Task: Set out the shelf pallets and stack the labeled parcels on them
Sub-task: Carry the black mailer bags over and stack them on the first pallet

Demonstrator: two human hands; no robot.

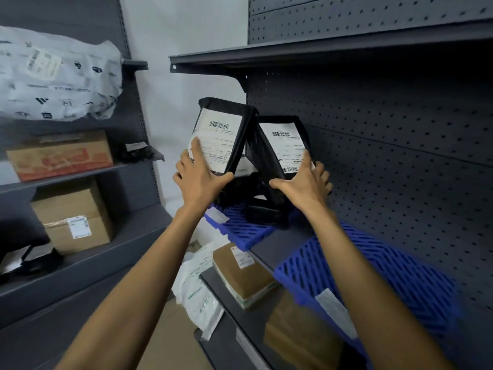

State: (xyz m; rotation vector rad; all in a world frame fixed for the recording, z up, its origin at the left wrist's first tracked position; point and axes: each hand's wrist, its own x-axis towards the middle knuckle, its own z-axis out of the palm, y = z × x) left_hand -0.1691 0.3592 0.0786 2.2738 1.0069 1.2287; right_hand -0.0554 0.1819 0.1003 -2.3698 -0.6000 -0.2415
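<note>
Two black parcels with white barcode labels stand on end on a blue slatted pallet at the left end of the dark shelf. My left hand grips the lower edge of the left parcel, index finger on its label. My right hand holds the bottom of the right parcel. The two parcels lean against each other at the top. A flat black parcel lies on the pallet under them. A second blue pallet sits nearer on the same shelf.
The perforated back panel and an upper shelf bound the space. Below lie a brown box and white mailer bags. The left rack holds a grey bag and cardboard boxes.
</note>
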